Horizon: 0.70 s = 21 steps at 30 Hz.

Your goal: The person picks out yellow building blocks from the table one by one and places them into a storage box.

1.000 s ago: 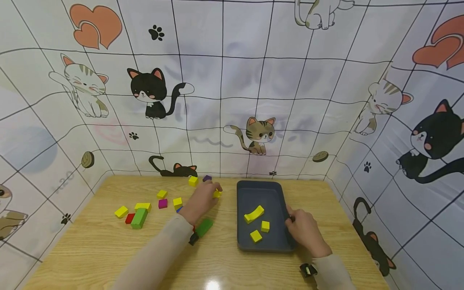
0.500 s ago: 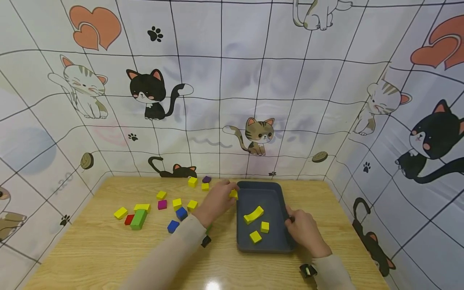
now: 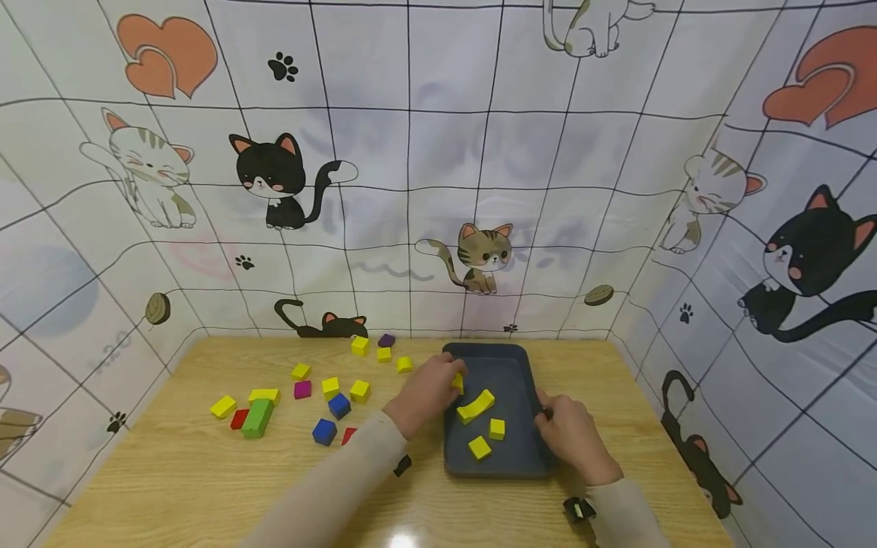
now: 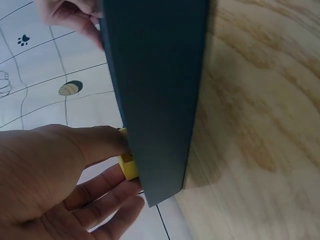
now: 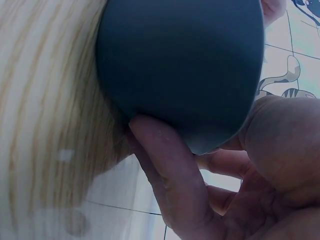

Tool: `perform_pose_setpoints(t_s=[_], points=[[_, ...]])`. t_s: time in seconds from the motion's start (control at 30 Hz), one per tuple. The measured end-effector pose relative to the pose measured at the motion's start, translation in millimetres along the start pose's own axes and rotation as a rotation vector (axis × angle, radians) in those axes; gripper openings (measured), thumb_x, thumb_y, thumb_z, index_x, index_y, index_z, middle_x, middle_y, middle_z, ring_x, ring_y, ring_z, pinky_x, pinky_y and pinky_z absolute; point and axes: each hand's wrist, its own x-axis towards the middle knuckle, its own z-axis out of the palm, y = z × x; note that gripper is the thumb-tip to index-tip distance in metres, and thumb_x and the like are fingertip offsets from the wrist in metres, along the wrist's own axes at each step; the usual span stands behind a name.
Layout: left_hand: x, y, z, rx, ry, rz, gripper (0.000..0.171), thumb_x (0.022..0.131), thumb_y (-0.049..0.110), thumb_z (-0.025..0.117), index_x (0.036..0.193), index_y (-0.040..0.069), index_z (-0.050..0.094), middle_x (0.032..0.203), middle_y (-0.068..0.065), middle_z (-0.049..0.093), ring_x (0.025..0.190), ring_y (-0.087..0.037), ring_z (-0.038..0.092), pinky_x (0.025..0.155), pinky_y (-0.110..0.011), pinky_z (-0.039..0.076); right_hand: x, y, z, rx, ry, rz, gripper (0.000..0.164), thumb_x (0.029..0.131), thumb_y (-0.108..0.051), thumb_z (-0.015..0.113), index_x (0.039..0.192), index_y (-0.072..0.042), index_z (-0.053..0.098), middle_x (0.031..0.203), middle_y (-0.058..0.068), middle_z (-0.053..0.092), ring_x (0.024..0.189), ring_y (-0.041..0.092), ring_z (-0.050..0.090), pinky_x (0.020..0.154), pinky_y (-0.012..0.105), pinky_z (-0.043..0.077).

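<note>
The dark grey tray (image 3: 503,457) stands on the table with a curved yellow block (image 3: 476,407) and two yellow cubes, one (image 3: 496,429) behind the other (image 3: 479,447). My left hand (image 3: 426,392) reaches over the tray's left rim. It pinches a yellow block (image 4: 128,167) between thumb and fingers, just inside that rim; in the head view the hand partly hides this block. My right hand (image 3: 574,438) grips the tray's right wall, the thumb on the rim and fingers against the outside (image 5: 167,160).
Left of the tray lie several loose yellow blocks (image 3: 359,391), two blue blocks (image 3: 324,431), a magenta cube (image 3: 302,390), a purple block (image 3: 387,340), red pieces (image 3: 239,418) and a green block (image 3: 256,418). A cat-print curtain (image 3: 384,167) encloses the wooden table (image 3: 171,487).
My left hand has carried the yellow block rightward from the table, over the tray's left rim. Blocks formerly behind that arm now show. The right hand keeps its hold on the tray.
</note>
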Motion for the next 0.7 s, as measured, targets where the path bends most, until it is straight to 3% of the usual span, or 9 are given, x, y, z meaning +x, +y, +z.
perform_pose_setpoints(t_s=[0.2,0.43,0.7], points=[[1.3,1.4,7.2,0.052,-0.033,-0.006,0.029,0.105,0.013,0.089,0.134,0.012,0.083,0.123,-0.008,0.078,0.100,-0.018,0.072,0.095,-0.029,0.069,0.9,0.3,1.1,-0.005,-0.003,-0.003,0.057,0.104,-0.002,0.069,0.160,0.009,0.061,0.070,0.002,0.061,0.050,0.011,0.043,0.048,0.027,0.039],[-0.4,2.7,5.6,0.062,-0.037,0.001,0.029,0.104,0.014,0.090,0.133,0.013,0.084,0.124,-0.008,0.080,0.103,-0.019,0.074,0.097,-0.030,0.070,1.0,-1.6,-0.1,-0.016,-0.003,0.000,0.057,0.103,-0.002,0.069,0.159,0.009,0.061,0.074,0.002,0.062,0.052,0.011,0.043,0.049,0.027,0.039],[-5.4,-0.3,4.0,0.052,0.003,0.027,0.030,0.104,0.018,0.091,0.133,0.014,0.084,0.122,-0.007,0.077,0.103,-0.020,0.069,0.096,-0.031,0.068,1.0,-2.7,-0.4,-0.017,0.001,-0.007,0.057,0.103,-0.001,0.068,0.158,0.011,0.061,0.073,0.002,0.062,0.051,0.010,0.042,0.049,0.026,0.038]])
